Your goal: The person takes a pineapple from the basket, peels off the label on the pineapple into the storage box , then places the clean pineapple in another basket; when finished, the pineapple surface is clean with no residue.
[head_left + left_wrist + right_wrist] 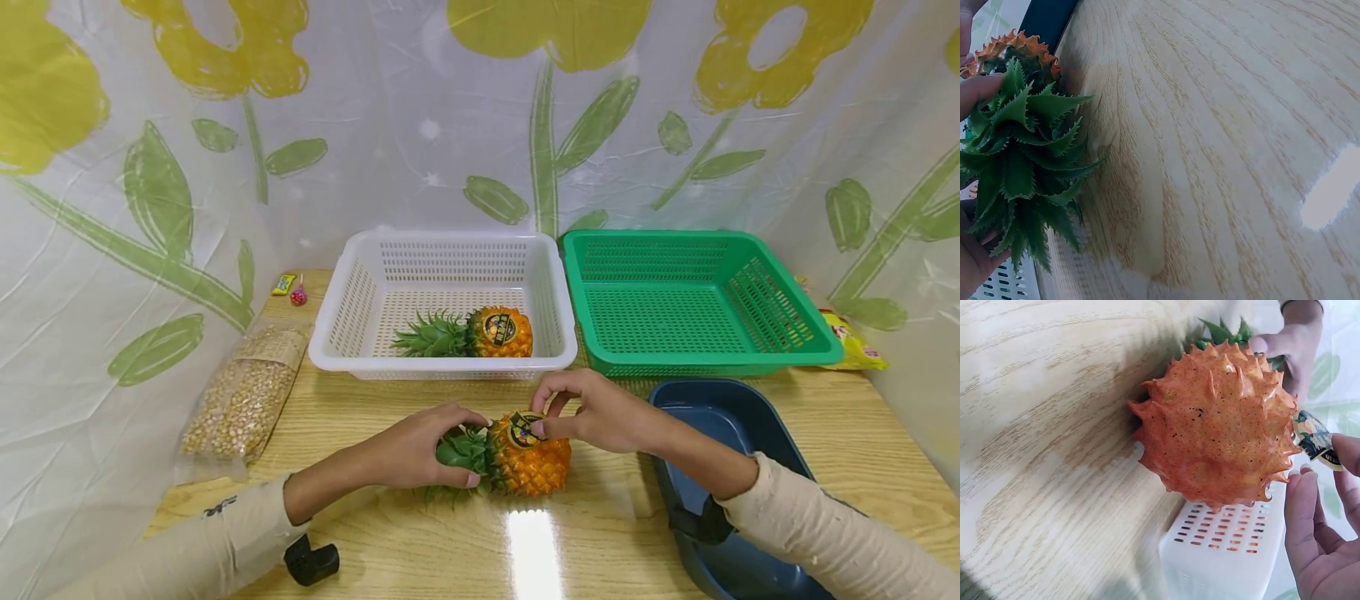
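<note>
A small orange pineapple (536,471) lies on its side on the wooden table, its green crown (461,450) pointing left. My left hand (416,446) grips the crown, thumb on the near side and fingers over the far side. A round black-and-gold label (522,429) sits on the upper side of the fruit. With thumb and fingers, my right hand (596,408) pinches the label's edge. The right wrist view shows that label (1316,439) standing out from the spiny skin. Behind, a second labelled pineapple (522,337) lies in the white basket (442,364).
Beside the white basket stands a green basket (705,358). A dark blue basin (757,400) is at the right, under my right forearm. At the left lie a bag of corn kernels (243,396), a small yellow packet (283,284) and a lollipop (298,294). A yellow bag (851,342) lies behind the green basket.
</note>
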Available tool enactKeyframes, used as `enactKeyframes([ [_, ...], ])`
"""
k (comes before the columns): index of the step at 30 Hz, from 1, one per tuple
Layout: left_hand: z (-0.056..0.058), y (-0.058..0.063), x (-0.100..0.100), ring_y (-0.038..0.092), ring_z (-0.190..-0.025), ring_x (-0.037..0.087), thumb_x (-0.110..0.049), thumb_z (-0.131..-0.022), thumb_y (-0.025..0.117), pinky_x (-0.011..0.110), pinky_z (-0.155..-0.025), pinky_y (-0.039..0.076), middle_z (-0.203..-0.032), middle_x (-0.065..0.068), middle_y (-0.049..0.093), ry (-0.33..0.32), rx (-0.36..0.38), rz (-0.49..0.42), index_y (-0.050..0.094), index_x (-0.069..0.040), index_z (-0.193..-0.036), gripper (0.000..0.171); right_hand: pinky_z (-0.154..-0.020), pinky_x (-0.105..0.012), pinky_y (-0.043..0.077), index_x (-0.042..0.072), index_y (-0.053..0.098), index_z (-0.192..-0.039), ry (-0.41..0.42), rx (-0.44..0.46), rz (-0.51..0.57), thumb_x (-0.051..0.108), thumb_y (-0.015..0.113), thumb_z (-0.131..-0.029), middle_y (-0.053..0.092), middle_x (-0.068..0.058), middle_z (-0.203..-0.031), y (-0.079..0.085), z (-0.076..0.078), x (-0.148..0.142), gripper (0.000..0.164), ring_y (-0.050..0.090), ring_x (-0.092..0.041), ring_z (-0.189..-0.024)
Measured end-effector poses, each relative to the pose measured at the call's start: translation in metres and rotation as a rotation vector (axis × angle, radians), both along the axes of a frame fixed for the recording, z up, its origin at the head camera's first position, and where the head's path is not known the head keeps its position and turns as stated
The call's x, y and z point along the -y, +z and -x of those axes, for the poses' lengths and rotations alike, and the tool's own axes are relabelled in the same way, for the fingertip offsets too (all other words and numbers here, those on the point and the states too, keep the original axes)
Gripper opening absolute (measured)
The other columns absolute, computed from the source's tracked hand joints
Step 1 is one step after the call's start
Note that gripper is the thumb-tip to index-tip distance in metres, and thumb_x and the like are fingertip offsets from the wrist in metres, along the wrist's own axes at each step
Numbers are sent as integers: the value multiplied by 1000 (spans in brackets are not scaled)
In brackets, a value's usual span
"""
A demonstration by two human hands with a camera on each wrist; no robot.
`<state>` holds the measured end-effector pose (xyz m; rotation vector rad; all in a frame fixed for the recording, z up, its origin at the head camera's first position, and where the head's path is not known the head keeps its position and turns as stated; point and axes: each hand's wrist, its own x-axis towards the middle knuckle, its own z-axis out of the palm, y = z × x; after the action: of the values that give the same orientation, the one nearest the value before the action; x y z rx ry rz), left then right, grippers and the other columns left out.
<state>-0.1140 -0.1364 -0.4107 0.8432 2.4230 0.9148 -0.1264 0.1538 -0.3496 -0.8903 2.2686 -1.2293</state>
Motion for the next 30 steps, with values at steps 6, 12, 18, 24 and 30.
enactKeyframes([
  [6,-1,-1,1,53,-132,26,-54,-84,76,50,-106,45,-142,1,54,3,7,2,54,-23,-142,70,-72,-34,56,12,67,-97,0,33,32,16,71,-94,64,-5,-103,-2,0,-1,6,67,-22,-93],
  [12,-1,-2,2,53,-132,26,-54,-84,76,50,-106,45,-142,2,54,4,15,-1,53,-23,-142,70,-66,-32,55,10,67,-97,0,65,55,17,71,-95,65,-6,-97,1,1,-2,7,66,-25,-86],
  [18,-1,-2,2,52,-132,26,-53,-84,76,51,-106,44,-143,2,54,2,21,-4,53,-23,-143,70,-61,-31,52,8,65,-98,-34,91,41,17,69,-97,65,-8,-88,6,4,-8,10,60,-28,-72],
  [24,0,-2,1,52,-133,26,-54,-84,76,51,-106,44,-145,2,52,2,20,-2,53,-23,-143,70,-63,-31,54,4,61,-100,-85,112,41,16,68,-97,66,-9,-84,10,6,-17,14,61,-19,-71],
  [30,0,-3,1,51,-134,28,-53,-84,76,52,-107,43,-145,3,52,-1,19,0,53,-22,-143,71,-64,-32,55,2,59,-109,-140,131,49,15,69,-96,66,-12,-89,11,8,-26,21,62,-20,-74],
])
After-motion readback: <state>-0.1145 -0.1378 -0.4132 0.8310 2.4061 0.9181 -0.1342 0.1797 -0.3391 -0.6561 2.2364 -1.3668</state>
